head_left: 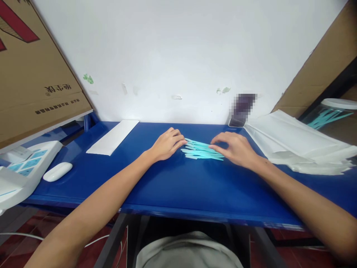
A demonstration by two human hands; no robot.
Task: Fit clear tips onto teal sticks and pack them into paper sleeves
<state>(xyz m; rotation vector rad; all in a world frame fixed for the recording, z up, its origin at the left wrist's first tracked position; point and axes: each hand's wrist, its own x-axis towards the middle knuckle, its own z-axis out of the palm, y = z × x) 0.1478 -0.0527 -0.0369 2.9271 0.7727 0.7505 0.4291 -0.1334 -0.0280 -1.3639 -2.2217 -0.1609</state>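
Note:
A loose pile of thin turquoise plastic sticks [202, 150] lies on the blue table [178, 186], most of them pointing left to right. My left hand [169, 145] is at the pile's left end, its fingers curled and thumb drawn in against the end of an upper stick. Over the right end is my right hand [235, 149], thumb and fingers curved with a gap between them. Its thumb tip touches or nearly touches the sticks, and the hand hides their right ends.
A white strip [113, 137], a white oval case [57, 172] and a white device with blue keys [30, 163] are left. To the right are white bags [304, 141], a jar of turquoise sticks [331, 113] and a phone [237, 122] against the wall. Cardboard stands on both sides.

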